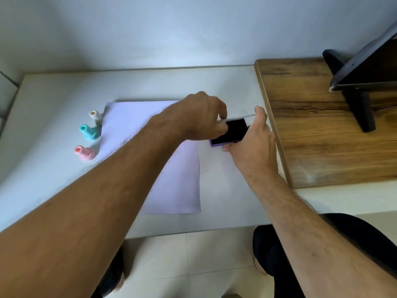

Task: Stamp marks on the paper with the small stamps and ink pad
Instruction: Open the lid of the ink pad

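White table (pixel 53 168) across the middle of the view, its left end and front edge running out of sight under the forearms. Wooden board (pixel 322 125) laid on the right end, cut off at the right edge of the view. Dark screen on a black stand (pixel 363 82) on that board, only its lower left corner inside the view. Tiled floor (pixel 193 265) below the table edge, with dark-clothed knees partly visible and partly cut off.

Sheet of paper (pixel 129 121) flat on the table, no stamped marks to be seen on the exposed part; a wide diagonal strip of it covered by the left forearm.

Left hand (pixel 199 117) reaching across the paper's far right corner, fingers curled down onto the left side of the ink pad (pixel 232 132); fingertips hidden behind the knuckles, so grip unclear. Right hand (pixel 255 138) closed around the pad's right and near edges, thumb up at the far corner, fingers tucked under and out of sight. Ink pad just right of the paper: black inked face exposed, purple case showing along the near edge. Thin pale strip at the far edge, possibly a raised lid, too blurred to tell.

Three small stamps upright in a row just left of the paper: cream stamp (pixel 96 117) farthest, teal stamp (pixel 88 132) in the middle, pink stamp (pixel 84 153) nearest. Stamp faces hidden underneath.
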